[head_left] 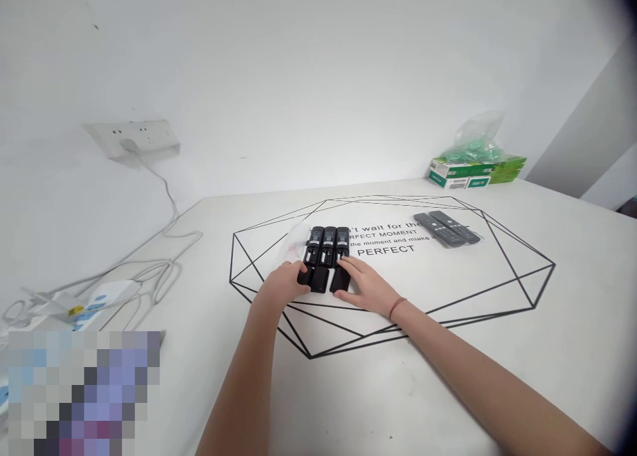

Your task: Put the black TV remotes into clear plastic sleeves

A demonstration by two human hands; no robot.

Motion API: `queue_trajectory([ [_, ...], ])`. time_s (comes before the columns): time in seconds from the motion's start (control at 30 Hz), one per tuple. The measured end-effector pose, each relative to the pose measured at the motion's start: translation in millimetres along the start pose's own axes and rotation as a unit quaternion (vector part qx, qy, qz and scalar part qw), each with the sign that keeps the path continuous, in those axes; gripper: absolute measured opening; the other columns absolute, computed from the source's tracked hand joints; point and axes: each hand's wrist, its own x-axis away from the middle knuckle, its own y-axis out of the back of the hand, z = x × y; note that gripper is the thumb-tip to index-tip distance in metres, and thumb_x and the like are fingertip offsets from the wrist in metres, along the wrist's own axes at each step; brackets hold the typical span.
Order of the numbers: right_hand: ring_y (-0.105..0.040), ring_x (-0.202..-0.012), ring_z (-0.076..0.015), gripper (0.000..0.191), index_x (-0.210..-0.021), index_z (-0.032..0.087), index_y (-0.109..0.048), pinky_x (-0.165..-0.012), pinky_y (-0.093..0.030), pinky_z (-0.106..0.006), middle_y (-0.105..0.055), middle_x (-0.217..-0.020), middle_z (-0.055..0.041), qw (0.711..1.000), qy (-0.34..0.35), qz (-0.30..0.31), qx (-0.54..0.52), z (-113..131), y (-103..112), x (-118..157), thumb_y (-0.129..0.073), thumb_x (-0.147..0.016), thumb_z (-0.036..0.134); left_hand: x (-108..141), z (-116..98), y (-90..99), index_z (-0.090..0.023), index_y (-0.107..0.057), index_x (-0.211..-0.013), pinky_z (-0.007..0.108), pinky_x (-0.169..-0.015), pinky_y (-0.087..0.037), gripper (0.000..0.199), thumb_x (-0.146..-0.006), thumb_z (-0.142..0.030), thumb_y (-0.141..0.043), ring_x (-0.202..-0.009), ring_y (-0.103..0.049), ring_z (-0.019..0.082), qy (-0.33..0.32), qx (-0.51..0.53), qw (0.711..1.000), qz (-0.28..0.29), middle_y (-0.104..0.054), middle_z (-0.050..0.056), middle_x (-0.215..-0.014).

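Observation:
Three black remote controls (pixel 328 237) lie face down side by side, with their battery compartments uncovered. Below them sit three loose black battery covers (pixel 320 281) in a row. My left hand (pixel 283 283) is curled against the left cover, its thumb and fingers at that cover's edge and top. The right cover (pixel 340 280) is between the thumb and fingers of my right hand (pixel 365 287), whose fingertips reach up to the lower end of the right remote. Nothing touches the middle cover, which lies between both hands.
Two dark remotes (pixel 446 229) in clear wrapping lie to the right. Green-and-white boxes (pixel 460 172) with a plastic bag (pixel 475 141) on top stand against the wall. Cables (pixel 159 270) and a power strip (pixel 102 303) are at the left. A clear plastic sleeve (pixel 294 242) rests beside the remotes.

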Motion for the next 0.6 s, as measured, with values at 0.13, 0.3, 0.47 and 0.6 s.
queue_trajectory([
  [0.13, -0.046, -0.12, -0.0282, 0.058, -0.125, 0.014, -0.051, -0.101, -0.038, -0.044, -0.051, -0.13, -0.0143, 1.0, 0.009, 0.019, -0.007, -2.2, 1.1, -1.0, -0.059, -0.077, 0.046, -0.2, -1.2, -1.9, -0.025, -0.055, -0.1, 0.028, -0.074, -0.043, 0.031, -0.07, -0.03, -0.057, -0.09, -0.059, 0.02, -0.003, -0.001, 1.0, 0.006, -0.057, 0.005, -0.111],
  [0.3, -0.048, -0.118, -0.0273, 0.056, -0.125, 0.015, -0.051, -0.1, -0.038, -0.044, -0.054, -0.127, -0.0139, 0.999, 0.024, 0.022, -0.026, -2.0, 3.5, -1.7, -0.06, -0.078, 0.044, -0.9, -0.6, -1.5, -0.024, -0.057, -0.096, 0.029, -0.074, -0.044, 0.027, -0.071, -0.031, -0.056, -0.084, -0.059, 0.019, -0.024, 0.009, 1.0, -0.009, -0.059, 0.005, -0.103],
  [0.47, -0.044, -0.122, -0.0277, 0.064, -0.128, 0.018, -0.048, -0.101, -0.036, -0.046, -0.049, -0.132, -0.014, 0.998, 0.026, 0.032, -0.053, -2.1, 5.3, -2.8, -0.061, -0.076, 0.052, -13.4, 4.5, -7.6, -0.021, -0.063, -0.099, 0.037, -0.084, -0.042, 0.032, -0.083, -0.041, -0.043, -0.099, -0.053, 0.026, -0.05, -0.029, 0.978, -0.201, -0.059, 0.011, -0.105],
  [0.6, -0.038, -0.127, -0.0262, 0.056, -0.13, 0.021, -0.046, -0.104, -0.032, -0.045, -0.043, -0.138, -0.0117, 0.999, -0.047, -0.008, -0.005, -30.4, 26.3, -1.4, -0.053, -0.082, 0.049, -31.8, 19.1, -25.9, -0.025, -0.056, -0.12, 0.044, -0.092, -0.038, 0.042, -0.086, -0.044, -0.04, -0.118, -0.042, 0.032, -0.038, -0.056, 0.949, -0.307, -0.045, 0.014, -0.131],
])
